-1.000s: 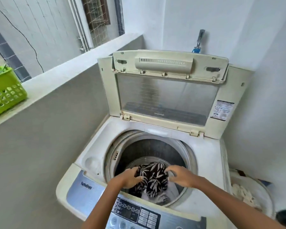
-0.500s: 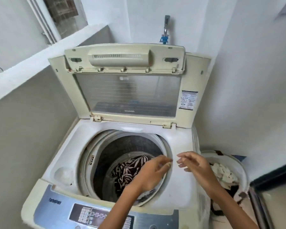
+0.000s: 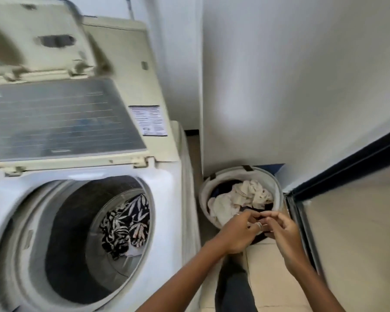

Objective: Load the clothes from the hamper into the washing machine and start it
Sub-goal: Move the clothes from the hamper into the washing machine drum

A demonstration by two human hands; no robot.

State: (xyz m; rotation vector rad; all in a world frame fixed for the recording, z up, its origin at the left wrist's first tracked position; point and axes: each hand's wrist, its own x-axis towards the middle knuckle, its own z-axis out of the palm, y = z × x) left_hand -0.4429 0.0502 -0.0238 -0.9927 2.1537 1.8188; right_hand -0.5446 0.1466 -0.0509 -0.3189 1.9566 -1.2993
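Observation:
The white top-loading washing machine (image 3: pixel 162 212) fills the left, its lid (image 3: pixel 61 118) propped upright. A black-and-white leaf-print garment (image 3: pixel 126 224) lies in the drum. The round white hamper (image 3: pixel 277 183) stands on the floor to the right of the machine, holding cream cloth (image 3: pixel 241 197) and dark clothes. My left hand (image 3: pixel 236 233) and my right hand (image 3: pixel 284 230) hang side by side over the hamper's near rim, fingers loosely curled, fingertips close together. Neither hand holds anything that I can make out.
A white wall corner (image 3: pixel 202 86) rises behind the hamper. A dark-framed sliding door (image 3: pixel 347 167) runs along the right, its track beside the hamper. My dark trouser leg (image 3: pixel 234 287) shows on pale floor tiles below my hands.
Both hands have let go of the leaf-print garment, left it in the drum, and swung right to the hamper. My view has turned right with them.

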